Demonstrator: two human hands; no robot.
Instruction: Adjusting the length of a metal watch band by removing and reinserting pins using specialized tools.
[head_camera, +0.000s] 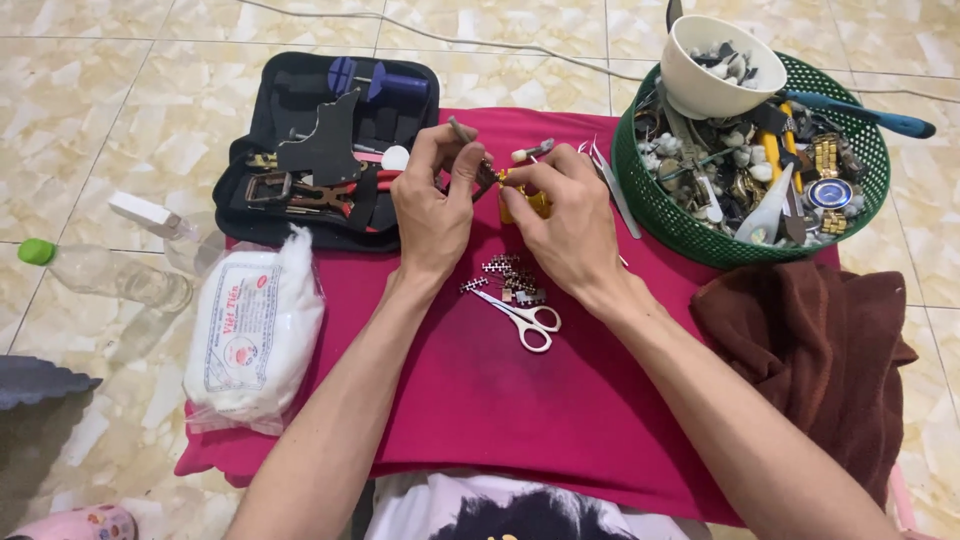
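Item in hand: small yellow block (528, 203), on the magenta tabletop (480, 400) at centre, just beyond the loose metal band links (508, 278).

My left hand (432, 205): fingers closed in a pinch on a thin grey tool (463, 131), tip angled down toward the block. My right hand (570, 215): fingers curled, gripping the block to steady it; whether it also pinches the white-tipped tool (533, 152) above, I cannot tell. Both forearms reach forward, wrists close together.

Progress, as I judge it: several links already lie detached beside the white-handled scissors (527, 318); work at the block unfinished.

Nearby: black tool case (330, 140), green basket (660, 205) of parts, brown cloth (815, 340).
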